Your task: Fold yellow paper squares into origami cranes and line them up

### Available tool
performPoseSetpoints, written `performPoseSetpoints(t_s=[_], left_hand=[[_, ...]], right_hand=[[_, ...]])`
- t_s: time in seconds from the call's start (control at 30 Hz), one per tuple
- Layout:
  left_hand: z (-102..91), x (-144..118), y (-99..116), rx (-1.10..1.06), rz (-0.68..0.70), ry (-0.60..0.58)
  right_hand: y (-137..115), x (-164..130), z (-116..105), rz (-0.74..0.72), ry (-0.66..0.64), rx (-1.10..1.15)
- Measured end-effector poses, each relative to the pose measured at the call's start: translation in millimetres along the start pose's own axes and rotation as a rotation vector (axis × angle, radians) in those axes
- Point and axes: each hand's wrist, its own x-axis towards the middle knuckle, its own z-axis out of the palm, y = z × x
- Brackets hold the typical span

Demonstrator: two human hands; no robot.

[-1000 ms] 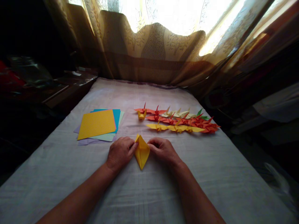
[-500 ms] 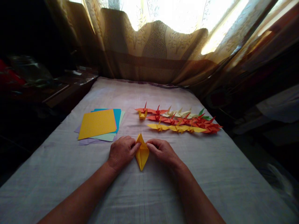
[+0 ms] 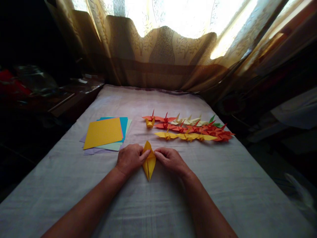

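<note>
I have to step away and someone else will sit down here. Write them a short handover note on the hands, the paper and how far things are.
Left hand and right hand both pinch the half-folded yellow paper from either side, pressing it on the cloth-covered table.
Stack of flat coloured sheets lies to the left, yellow on top.
Done: rows of finished paper cranes, red, orange, yellow, cream and green, lie beyond the hands to the right.
Left: the yellow piece is a narrow kite shape, not yet a crane; the flat sheets are unfolded.

Left hand (image 3: 130, 158) and right hand (image 3: 170, 160) are pressing a folded yellow paper (image 3: 149, 162) from both sides on the cloth-covered worktop (image 3: 223, 185); paper stack (image 3: 105, 134) lying left, finished cranes (image 3: 190, 128) lying beyond.
</note>
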Motion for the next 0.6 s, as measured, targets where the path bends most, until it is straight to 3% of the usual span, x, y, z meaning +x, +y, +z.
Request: performPoseSetpoints(t_s=[0.27, 0.47, 0.6], left_hand=[[1.0, -1, -5, -0.085, -0.015, 0.04], [-3.5, 1, -13, -0.231, 0.02, -0.036], [-0.4, 3, -14, -0.287, 0.038, -0.02]], right_hand=[[-10, -2, 4, 0.066, 0.017, -0.114], [-21, -3, 7, 0.182, 0.054, -0.267], [-26, -3, 13, 0.23, 0.118, -0.381]])
